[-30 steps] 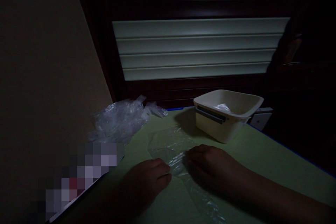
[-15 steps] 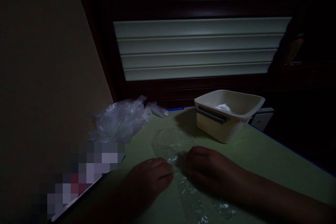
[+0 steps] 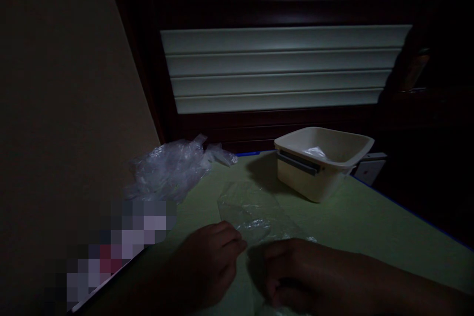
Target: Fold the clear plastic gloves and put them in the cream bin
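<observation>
A clear plastic bag (image 3: pixel 248 207) lies flat and slightly wrinkled on the green tabletop, stretching from the middle of the table toward me. My left hand (image 3: pixel 217 261) is closed at the bag's left edge, thumb and fingers pinched together on the film. Lower and to the right, my right hand (image 3: pixel 296 271) has its fingers curled down on the near part of the bag. Dim light and the hand itself hide its fingertips. Some of the film shows beneath and beyond this hand.
A crumpled heap of clear plastic bags (image 3: pixel 170 168) rests at the back left by the wall. At the back right stands a cream plastic bin (image 3: pixel 311 182) with a grey handle and some clear plastic inside. A blurred-out item (image 3: pixel 129 242) lies along the left edge of the green table (image 3: pixel 370 227).
My right hand has moved down toward me along the bag. The film has shifted and spreads flatter to the right, while my left hand has hardly moved.
</observation>
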Demonstrator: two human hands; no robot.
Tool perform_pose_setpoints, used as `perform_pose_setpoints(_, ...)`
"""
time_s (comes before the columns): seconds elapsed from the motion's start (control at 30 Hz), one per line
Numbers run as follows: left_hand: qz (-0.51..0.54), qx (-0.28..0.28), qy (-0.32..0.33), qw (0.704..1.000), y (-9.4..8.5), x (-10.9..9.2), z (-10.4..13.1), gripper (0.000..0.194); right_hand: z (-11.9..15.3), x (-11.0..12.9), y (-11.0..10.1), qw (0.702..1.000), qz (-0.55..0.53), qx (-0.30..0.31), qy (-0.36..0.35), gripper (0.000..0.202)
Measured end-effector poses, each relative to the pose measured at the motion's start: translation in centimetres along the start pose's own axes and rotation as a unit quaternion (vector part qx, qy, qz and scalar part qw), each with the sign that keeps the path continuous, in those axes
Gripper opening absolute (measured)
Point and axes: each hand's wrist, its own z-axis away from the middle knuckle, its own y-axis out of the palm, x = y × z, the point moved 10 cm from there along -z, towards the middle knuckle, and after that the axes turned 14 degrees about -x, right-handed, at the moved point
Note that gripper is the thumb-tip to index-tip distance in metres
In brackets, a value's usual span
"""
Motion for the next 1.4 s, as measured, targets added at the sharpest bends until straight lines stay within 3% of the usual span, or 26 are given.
perform_pose_setpoints(0.2,0.021,-0.026,-0.015,0.999,-0.5,-0.5,-0.5,0.008,0.2,0.0,-2.4,0.993,-0.019,-0.097,0.061,0.007)
perform_pose_setpoints(0.27,0.011,-0.033,-0.006,0.999,-0.4,-0.3,-0.5,0.002,0.1,0.2,-2.4,0.993,-0.036,-0.095,0.057,0.007)
perform_pose_setpoints(0.4,-0.020,-0.027,0.029,0.999,-0.1,-0.5,-0.2,0.010,-0.1,0.7,-1.4,0.995,-0.066,-0.062,0.034,0.010)
perform_pose_setpoints(0.5,-0.031,-0.016,0.037,0.999,0.0,-0.6,0.0,0.012,-0.1,0.7,-1.8,0.995,-0.058,-0.078,0.025,0.008)
perform_pose_setpoints(0.63,-0.029,-0.014,0.028,0.999,0.3,-0.3,0.3,0.013,0.0,0.1,-2.2,0.996,0.019,-0.085,0.022,0.044)
perform_pose_setpoints(0.7,-0.025,-0.024,0.023,0.999,0.4,0.0,0.3,0.014,0.0,-0.5,-1.8,0.995,0.060,-0.073,0.028,0.049)
perform_pose_setpoints(0.87,-0.015,-0.030,0.021,0.999,0.5,0.1,0.2,0.012,-0.3,-1.6,-1.2,0.989,0.118,-0.076,0.051,0.038)
perform_pose_setpoints(1.07,-0.037,-0.037,0.053,0.997,-0.2,-0.9,-0.1,0.014,-0.7,-2.1,-2.1,0.983,0.117,-0.127,0.060,0.008)
perform_pose_setpoints(1.27,-0.036,-0.053,0.075,0.995,-0.8,-1.6,-0.4,0.017,-0.1,-5.1,-2.3,0.967,0.069,-0.179,0.167,0.007)
perform_pose_setpoints(1.4,-0.039,-0.047,0.072,0.996,-0.7,-1.5,-0.3,0.014,0.3,-6.0,-2.7,0.953,0.057,-0.210,0.210,0.035)
